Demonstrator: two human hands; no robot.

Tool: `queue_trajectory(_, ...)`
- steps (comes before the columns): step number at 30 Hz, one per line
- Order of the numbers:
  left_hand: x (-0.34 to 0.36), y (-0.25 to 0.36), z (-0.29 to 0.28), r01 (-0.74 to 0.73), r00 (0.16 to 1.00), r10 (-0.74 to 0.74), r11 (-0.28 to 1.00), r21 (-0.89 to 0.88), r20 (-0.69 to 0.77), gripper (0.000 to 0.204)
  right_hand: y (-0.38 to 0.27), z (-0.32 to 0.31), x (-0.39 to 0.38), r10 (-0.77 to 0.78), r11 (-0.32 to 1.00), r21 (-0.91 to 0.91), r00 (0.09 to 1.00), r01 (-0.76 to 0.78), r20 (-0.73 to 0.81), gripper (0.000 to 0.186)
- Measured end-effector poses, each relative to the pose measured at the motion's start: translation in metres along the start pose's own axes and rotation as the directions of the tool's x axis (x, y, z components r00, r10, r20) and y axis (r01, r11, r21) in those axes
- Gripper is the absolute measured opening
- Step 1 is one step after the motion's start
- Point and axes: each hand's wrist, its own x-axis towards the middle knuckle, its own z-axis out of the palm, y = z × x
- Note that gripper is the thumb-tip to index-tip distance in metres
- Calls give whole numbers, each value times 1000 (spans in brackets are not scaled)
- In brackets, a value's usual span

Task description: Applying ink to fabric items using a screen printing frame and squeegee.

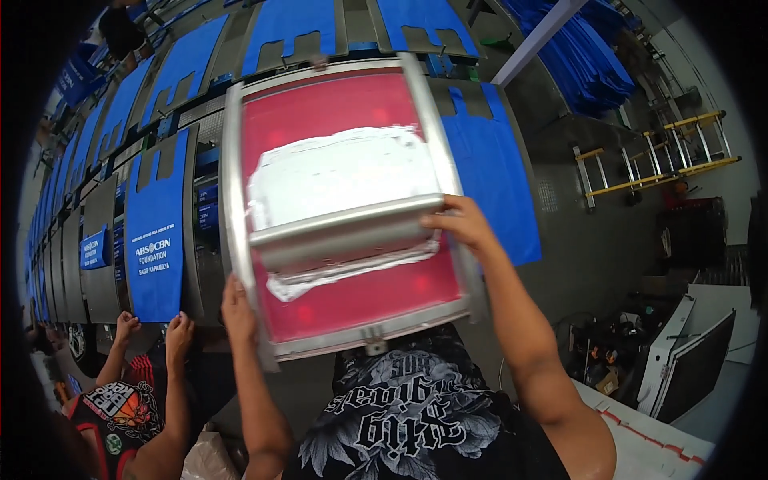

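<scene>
In front of me is a silver-edged screen-printing frame (pixel 432 120) with red mesh (pixel 328 100), slightly tilted and a little blurred. White ink (pixel 344 176) covers the middle of the mesh, with a ragged edge. A wide metal squeegee (pixel 344 236) lies across the ink. My right hand (pixel 462 226) is closed on its right end, thumb and fingers around the metal. My left hand (pixel 238 310) grips the frame's left rail near its lower corner. Partly under the frame, on the right, a blue fabric bag piece (pixel 496 176) lies on its board.
On the left, a co-worker's hands (pixel 178 326) hold the lower edge of a printed blue bag piece (pixel 156 232). More blue pieces (pixel 292 28) lie on boards in rows beyond. A blue fabric stack (pixel 588 68), a yellow ladder (pixel 660 156) and a white panel (pixel 668 360) are at right.
</scene>
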Motion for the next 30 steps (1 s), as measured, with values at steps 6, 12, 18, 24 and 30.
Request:
queue_trajectory(6, -52, 38, 179, -108, 985, 92, 989, 103, 147, 51, 45, -163, -52, 49, 997, 67, 986, -38, -161, 34)
queue_trajectory(12, -99, 58, 270, -4, 992, 4, 1000, 3, 126, 53, 96, -254, -47, -1, 995, 97, 993, 13, -114, 31)
queue_trajectory(18, -120, 70, 302, 24, 997, -24, 1000, 0, 67, 51, 110, -292, -22, 98, 995, 38, 994, -97, -46, 36)
queue_trajectory(24, -112, 60, 304, 1, 999, -3, 999, 53, 46, 48, 116, -296, -14, 68, 997, 29, 997, -67, -40, 40)
queue_trajectory(30, -110, 64, 310, 21, 999, -21, 1000, 6, 50, 52, 134, -304, -17, 35, 999, -3, 999, -36, -11, 37)
